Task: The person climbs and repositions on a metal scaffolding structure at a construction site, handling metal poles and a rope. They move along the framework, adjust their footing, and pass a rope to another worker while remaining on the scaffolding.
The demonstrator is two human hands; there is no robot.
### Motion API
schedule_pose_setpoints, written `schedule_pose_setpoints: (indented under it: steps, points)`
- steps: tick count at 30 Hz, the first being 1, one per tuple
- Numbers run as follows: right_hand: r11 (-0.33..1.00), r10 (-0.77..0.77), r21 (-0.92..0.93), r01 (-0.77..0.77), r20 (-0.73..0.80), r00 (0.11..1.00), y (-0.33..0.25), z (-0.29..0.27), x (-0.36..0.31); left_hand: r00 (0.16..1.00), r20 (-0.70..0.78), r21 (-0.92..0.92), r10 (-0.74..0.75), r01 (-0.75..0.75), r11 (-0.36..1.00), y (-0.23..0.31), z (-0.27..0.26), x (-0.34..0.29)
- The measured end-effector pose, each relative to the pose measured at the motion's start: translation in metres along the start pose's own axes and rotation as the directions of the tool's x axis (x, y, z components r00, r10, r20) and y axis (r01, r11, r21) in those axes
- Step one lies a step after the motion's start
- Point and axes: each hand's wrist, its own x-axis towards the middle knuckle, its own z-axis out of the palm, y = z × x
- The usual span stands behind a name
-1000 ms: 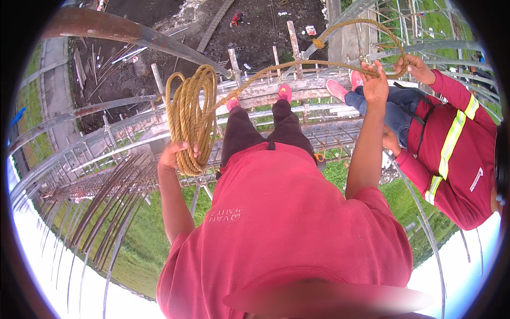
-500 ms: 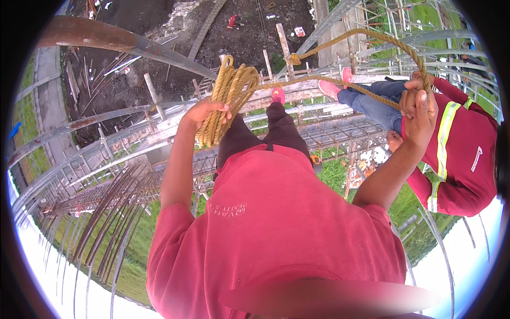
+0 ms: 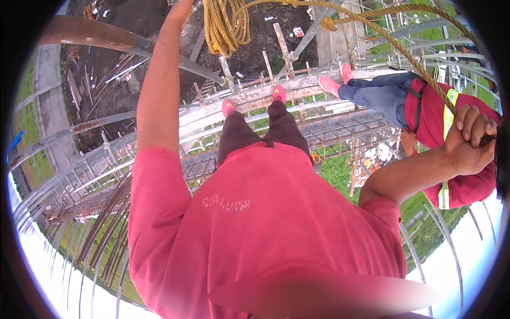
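Note:
A coil of yellow-brown rope hangs in loops at the top of the picture. My left hand is beside the coil at the end of my outstretched arm; its fingers are cut off by the upper edge, but the loops hang from its side. One rope strand slants from near the coil down to my right hand, which is closed in a fist around it at the far right. A second strand arches over toward the right rim, with a bunched part at its left.
A co-worker in a red jacket with reflective stripes is close behind my right hand. Under my feet run a narrow plank and scaffold pipes. A rebar cage lies below, and upright bars stand at left.
My left arm has stretched upward in the picture, carrying the coil to the top edge. My right hand has moved right and lower, drawing the strand out longer.

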Motion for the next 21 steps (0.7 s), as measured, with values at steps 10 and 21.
schedule_pose_setpoints:
  steps: [10,21]
  points:
    - [0.997,0.082,-0.007,-0.083,-0.063,0.995,0.024,0.037,0.044,0.999,-0.036,0.052,0.008,-0.006,0.999,-0.048,-0.101,-0.156]
    - [0.960,-0.116,-0.267,0.084,-0.110,0.987,0.021,0.081,0.058,0.566,-0.520,0.104,0.640,-0.701,0.705,0.030,-0.136,-0.153]
